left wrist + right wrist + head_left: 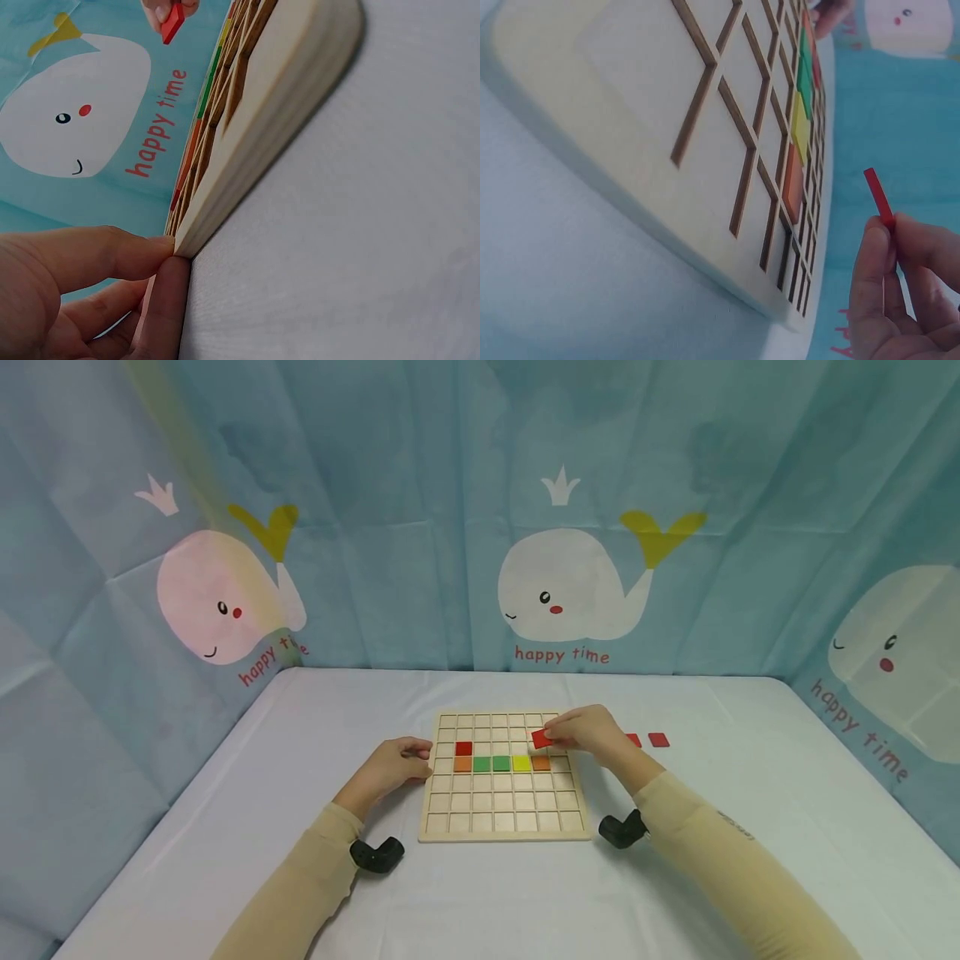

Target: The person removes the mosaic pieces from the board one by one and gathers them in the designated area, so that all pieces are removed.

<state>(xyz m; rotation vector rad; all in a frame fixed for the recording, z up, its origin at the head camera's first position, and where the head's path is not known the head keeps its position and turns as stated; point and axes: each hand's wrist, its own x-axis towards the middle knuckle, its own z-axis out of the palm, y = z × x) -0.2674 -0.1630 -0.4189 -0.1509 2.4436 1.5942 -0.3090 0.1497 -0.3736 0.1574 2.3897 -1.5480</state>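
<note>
A wooden grid board (504, 838) lies on the white table. My right hand (588, 731) pinches a red square tile (541, 739) between thumb and fingertips, above the board's right part; in the right wrist view the tile (878, 196) appears edge-on, tilted. My left hand (390, 770) holds the board's left edge, thumb (124, 255) at the upper rim and a finger along the side. One row on the board carries an orange tile (462, 764), two green tiles (491, 764), a yellow tile (521, 763) and another orange tile (541, 763). Behind the left orange one sits a red tile (464, 748).
Right of the board, a loose red tile (658, 740) lies on the white tablecloth (510, 902), with another red tile (633, 740) partly hidden by my right wrist. A blue curtain (420, 593) with printed whales encloses the back and sides. Black wrist mounts (377, 855) stick out near the board's front corners.
</note>
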